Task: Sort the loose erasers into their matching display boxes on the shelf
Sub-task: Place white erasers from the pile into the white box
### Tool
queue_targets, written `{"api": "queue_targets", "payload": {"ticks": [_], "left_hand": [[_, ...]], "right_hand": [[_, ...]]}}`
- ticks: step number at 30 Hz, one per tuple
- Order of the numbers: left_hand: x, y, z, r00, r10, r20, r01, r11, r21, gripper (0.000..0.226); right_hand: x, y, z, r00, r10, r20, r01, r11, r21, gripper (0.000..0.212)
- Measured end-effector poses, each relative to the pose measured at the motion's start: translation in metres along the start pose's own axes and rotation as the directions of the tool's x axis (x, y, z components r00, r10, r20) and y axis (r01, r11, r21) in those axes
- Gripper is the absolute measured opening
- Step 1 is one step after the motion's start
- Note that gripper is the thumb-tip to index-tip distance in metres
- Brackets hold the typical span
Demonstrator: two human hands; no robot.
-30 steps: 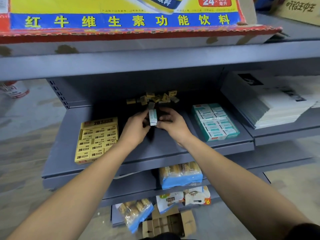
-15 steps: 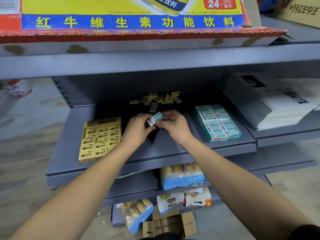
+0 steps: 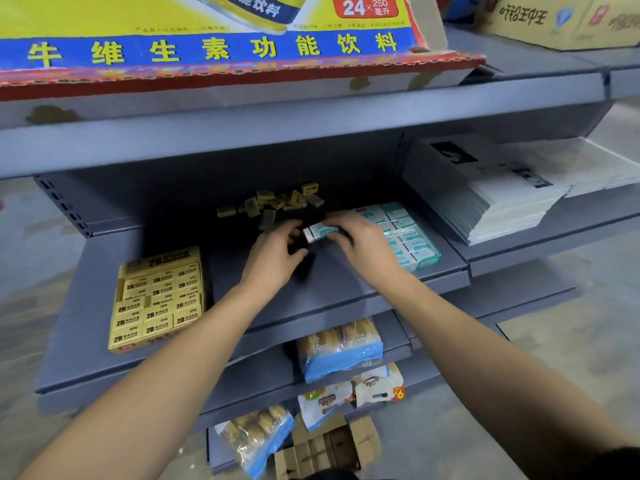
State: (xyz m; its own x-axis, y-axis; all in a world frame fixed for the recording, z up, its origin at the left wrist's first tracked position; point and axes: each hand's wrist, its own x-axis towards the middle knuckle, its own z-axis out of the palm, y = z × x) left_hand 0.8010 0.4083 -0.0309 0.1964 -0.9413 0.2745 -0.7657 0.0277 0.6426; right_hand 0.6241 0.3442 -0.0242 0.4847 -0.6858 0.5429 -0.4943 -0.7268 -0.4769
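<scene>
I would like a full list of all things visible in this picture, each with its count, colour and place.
teal eraser: one, teal and white, held between both hands above the middle shelf
loose erasers: a small pile, mostly yellow, back of the middle shelf
yellow display box: one, yellow, left on the middle shelf, nearly full
teal display box: one, teal and white, right on the middle shelf, partly behind the right hand
paper stacks: two, white, on the shelf to the right
drink carton: one, yellow, blue and red, top shelf
snack bags: several, blue and white, lower shelves
cardboard box: one, brown, on the floor
left hand: touches the eraser's left end
right hand: grips the eraser
</scene>
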Motion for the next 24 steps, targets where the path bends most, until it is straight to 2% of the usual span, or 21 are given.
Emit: {"api": "queue_targets", "payload": {"ticks": [6, 13, 24], "left_hand": [[0.012, 0.032, 0.035, 0.996, 0.072, 0.062, -0.071, 0.997, -0.023, 0.046], [0.015, 0.053, 0.061, 0.988, 0.124, 0.096, -0.121, 0.992, -0.041, 0.044], [0.010, 0.036, 0.049, 0.996, 0.062, 0.058, -0.064, 0.997, 0.032, 0.035]], "right_hand": [[-0.018, 0.038, -0.049, 0.994, 0.092, -0.066, -0.098, 0.991, -0.089, 0.021], [-0.041, 0.073, -0.073, 0.967, 0.255, -0.008, -0.252, 0.953, -0.166, 0.023], [-0.030, 0.071, -0.047, 0.970, 0.232, 0.076, -0.220, 0.966, -0.138, 0.021]]}}
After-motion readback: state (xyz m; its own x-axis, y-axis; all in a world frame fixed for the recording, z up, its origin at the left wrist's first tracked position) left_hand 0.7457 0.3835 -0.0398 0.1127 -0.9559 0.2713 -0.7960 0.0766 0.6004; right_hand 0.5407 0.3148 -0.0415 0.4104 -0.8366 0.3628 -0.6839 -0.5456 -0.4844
